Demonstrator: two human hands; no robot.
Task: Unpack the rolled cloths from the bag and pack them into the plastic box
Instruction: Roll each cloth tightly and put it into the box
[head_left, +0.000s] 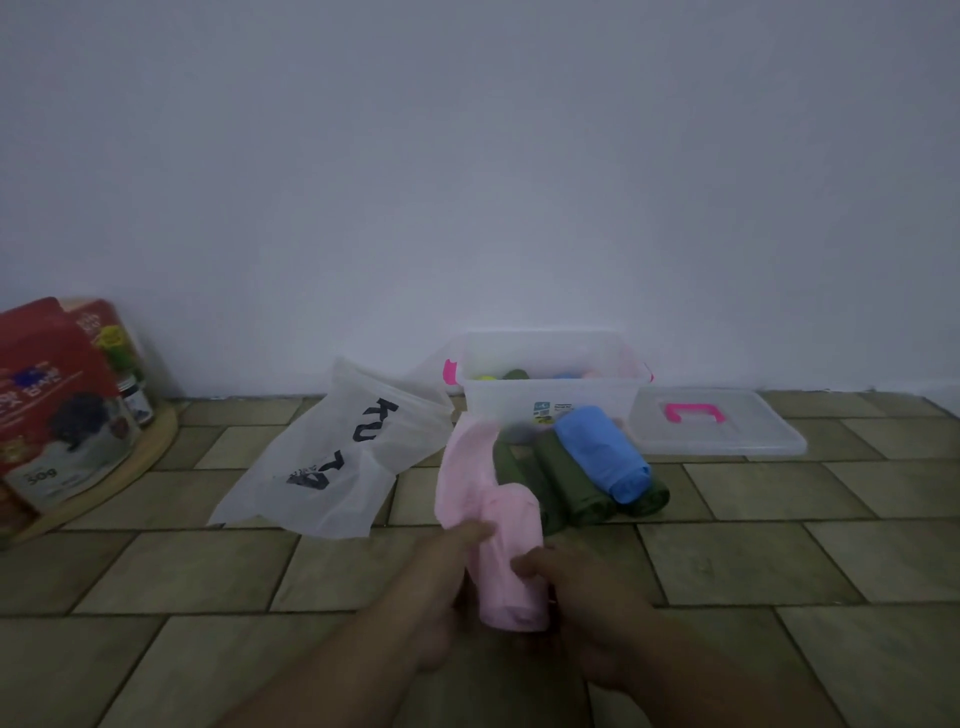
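1. Tiled floor meets a plain pale wall. Your clear plastic box stands open against the wall with a few rolls inside. Its lid lies flat to its right, and the limp bag lies to its left.
2. Green rolls lie just in front of the box, with a blue roll resting on them.
3. You hold the pink cloth between both hands, near you and in front of the green rolls. Its rolled end points toward you and a loose tail trails away toward the box.
4. Expect it to be light, soft and unbreakable. The likely trouble is the roll slackening, so tuck the tail in and take it round the middle of the roll.
5. Your left hand grips the cloth's left side, thumb on top. Your right hand grips the right side, thumb pressed on the front.
6. Both sets of fingers look curled round the cloth. How they lie underneath, you cannot tell.
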